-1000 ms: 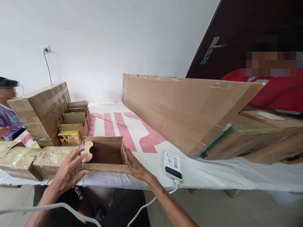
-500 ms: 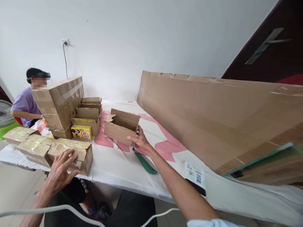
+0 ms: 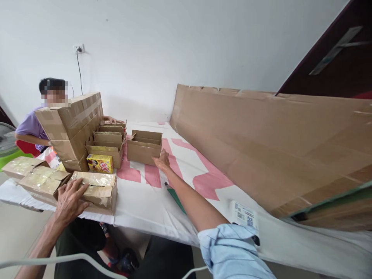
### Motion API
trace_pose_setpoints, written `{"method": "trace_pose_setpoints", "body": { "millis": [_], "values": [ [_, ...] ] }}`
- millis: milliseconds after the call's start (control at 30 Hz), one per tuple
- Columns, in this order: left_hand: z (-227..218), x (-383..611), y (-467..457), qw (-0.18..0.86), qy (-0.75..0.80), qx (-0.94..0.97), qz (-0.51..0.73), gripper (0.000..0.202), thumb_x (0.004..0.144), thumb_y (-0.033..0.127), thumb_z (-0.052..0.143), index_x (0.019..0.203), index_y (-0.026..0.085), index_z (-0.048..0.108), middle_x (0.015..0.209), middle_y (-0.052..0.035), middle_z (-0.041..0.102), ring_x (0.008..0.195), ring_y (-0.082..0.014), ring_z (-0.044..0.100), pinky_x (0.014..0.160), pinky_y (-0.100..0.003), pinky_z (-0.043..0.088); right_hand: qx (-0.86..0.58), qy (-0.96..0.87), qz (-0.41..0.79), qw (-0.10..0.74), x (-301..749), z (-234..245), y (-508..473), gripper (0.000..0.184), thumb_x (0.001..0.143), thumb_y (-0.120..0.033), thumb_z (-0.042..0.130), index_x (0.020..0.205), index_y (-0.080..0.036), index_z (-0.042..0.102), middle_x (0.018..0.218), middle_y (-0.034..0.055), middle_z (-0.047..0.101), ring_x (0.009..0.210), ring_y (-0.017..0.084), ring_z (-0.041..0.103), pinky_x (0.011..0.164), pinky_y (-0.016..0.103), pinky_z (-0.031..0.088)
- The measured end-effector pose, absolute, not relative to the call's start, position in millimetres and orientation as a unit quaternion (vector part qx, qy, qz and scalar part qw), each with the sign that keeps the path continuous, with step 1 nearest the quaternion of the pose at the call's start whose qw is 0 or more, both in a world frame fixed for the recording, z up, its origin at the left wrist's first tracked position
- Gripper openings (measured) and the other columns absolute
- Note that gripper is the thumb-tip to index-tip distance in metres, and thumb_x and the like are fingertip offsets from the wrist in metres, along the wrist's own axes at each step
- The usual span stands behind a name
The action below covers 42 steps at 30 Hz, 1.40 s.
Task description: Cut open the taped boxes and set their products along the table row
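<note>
My left hand (image 3: 70, 197) lies over the left end of a taped cardboard box (image 3: 100, 193) at the table's front edge, fingers spread on top, thumb at the near side. My right hand (image 3: 162, 159) grips the near right corner of an open-topped cardboard box (image 3: 142, 152), thumb on its front face; the other fingers are partly hidden. To the left of that box stands a row of open cardboard boxes (image 3: 107, 149), with a yellow printed packet (image 3: 100, 163) in front. A green-handled cutter (image 3: 176, 200) lies partly under my right forearm.
Two more taped boxes (image 3: 43, 180) lie at the left. Behind them rises a stack of sealed cartons (image 3: 69, 128). A co-worker (image 3: 31, 124) sits beyond, one hand (image 3: 112, 120) at the row's far end. A large cardboard sheet (image 3: 247, 143) leans along the right; a label sheet (image 3: 245, 217) lies below.
My right hand has moved the open box left and away, towards the row. The taped box under my left hand has turned and shifted slightly right. The co-worker's hand has appeared behind the row.
</note>
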<state>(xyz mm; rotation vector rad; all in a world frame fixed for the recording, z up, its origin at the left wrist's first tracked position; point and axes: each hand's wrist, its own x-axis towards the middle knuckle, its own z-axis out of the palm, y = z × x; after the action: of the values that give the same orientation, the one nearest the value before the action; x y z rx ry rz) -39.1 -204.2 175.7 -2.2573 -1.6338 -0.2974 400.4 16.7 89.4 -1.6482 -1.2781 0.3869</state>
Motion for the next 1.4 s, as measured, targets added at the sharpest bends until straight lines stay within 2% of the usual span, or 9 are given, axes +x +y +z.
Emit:
{"method": "trace_pose_setpoints", "body": {
  "millis": [133,300,433,600,767,900,1000,1233,1400],
  "values": [
    [171,10,-217,0.173,-0.571,-0.795,-0.113,0.056,0.083,0.037,0.084,0.136,0.027,0.069,0.148,-0.0192,0.064,0.134,-0.0432,0.058,0.106,-0.063,0.045,-0.668,-0.506,0.195,0.509,388,87,-12,0.085,0.087,-0.043,0.066,0.157,-0.006,0.036,0.160,0.0320,0.040,0.153,0.044,0.034,0.124,0.060,0.033],
    [170,57,-227,0.073,-0.488,-0.845,-0.207,0.055,0.088,0.041,0.080,0.140,0.027,0.065,0.148,-0.0185,0.064,0.132,-0.0404,0.060,0.103,-0.060,0.050,-0.586,-0.569,0.271,0.510,361,87,-68,0.067,0.088,-0.053,0.067,0.145,-0.019,0.057,0.148,0.0204,0.060,0.126,0.035,0.065,0.106,0.052,0.055],
    [174,43,-217,-0.027,-0.494,-0.794,-0.354,0.034,0.102,0.040,0.057,0.129,0.022,0.070,0.133,-0.0143,0.072,0.123,-0.0300,0.067,0.106,-0.048,0.055,-0.525,-0.609,0.321,0.500,358,92,-111,0.058,0.088,-0.060,0.069,0.131,-0.022,0.070,0.128,0.0132,0.075,0.116,0.031,0.072,0.104,0.049,0.058],
    [169,21,-196,-0.194,-0.503,-0.761,-0.361,0.032,0.098,0.041,0.055,0.108,0.020,0.077,0.119,-0.0118,0.076,0.097,-0.0240,0.074,0.075,-0.033,0.061,-0.505,-0.600,0.371,0.497,368,103,-146,0.065,0.085,-0.065,0.072,0.133,-0.021,0.071,0.131,0.0159,0.075,0.126,0.036,0.070,0.108,0.053,0.058],
    [158,16,-181,-0.275,-0.474,-0.742,-0.387,0.033,0.093,0.046,0.061,0.102,0.021,0.081,0.115,-0.0117,0.077,0.096,-0.0241,0.072,0.075,-0.032,0.061,-0.476,-0.606,0.388,0.505,361,110,-165,0.067,0.089,-0.069,0.068,0.138,-0.024,0.071,0.135,0.0141,0.075,0.134,0.039,0.066,0.114,0.057,0.054],
    [147,8,-166,-0.354,-0.490,-0.702,-0.376,0.037,0.081,0.047,0.066,0.103,0.022,0.082,0.130,-0.0125,0.073,0.095,-0.0262,0.073,0.070,-0.035,0.063,-0.454,-0.614,0.399,0.507,356,114,-175,0.076,0.090,-0.073,0.065,0.145,-0.021,0.065,0.141,0.0160,0.072,0.138,0.039,0.063,0.118,0.057,0.050],
    [139,1,-148,-0.339,-0.539,-0.671,-0.379,0.039,0.079,0.046,0.064,0.103,0.020,0.081,0.129,-0.0122,0.074,0.099,-0.0269,0.073,0.074,-0.035,0.062,-0.439,-0.623,0.405,0.505,355,115,-179,0.081,0.089,-0.072,0.068,0.152,-0.023,0.059,0.150,0.0154,0.067,0.142,0.036,0.060,0.121,0.056,0.046],
    [118,5,-78,-0.216,-0.667,-0.634,-0.326,0.020,0.074,0.037,0.072,0.083,0.020,0.072,0.093,-0.0094,0.077,0.094,-0.0293,0.071,0.082,-0.036,0.054,-0.402,-0.627,0.469,0.474,360,119,-187,0.106,0.078,-0.076,0.075,0.166,-0.030,0.040,0.166,0.0152,0.050,0.153,0.035,0.048,0.123,0.053,0.042],
    [108,20,-25,-0.169,-0.701,-0.632,-0.284,0.031,0.082,0.051,0.072,0.076,0.021,0.067,0.083,-0.0098,0.073,0.091,-0.0308,0.069,0.075,-0.033,0.046,-0.347,-0.624,0.516,0.472,364,115,-199,0.113,0.074,-0.065,0.085,0.169,-0.036,0.033,0.153,0.0129,0.062,0.146,0.037,0.056,0.115,0.056,0.050]
  ]
}}
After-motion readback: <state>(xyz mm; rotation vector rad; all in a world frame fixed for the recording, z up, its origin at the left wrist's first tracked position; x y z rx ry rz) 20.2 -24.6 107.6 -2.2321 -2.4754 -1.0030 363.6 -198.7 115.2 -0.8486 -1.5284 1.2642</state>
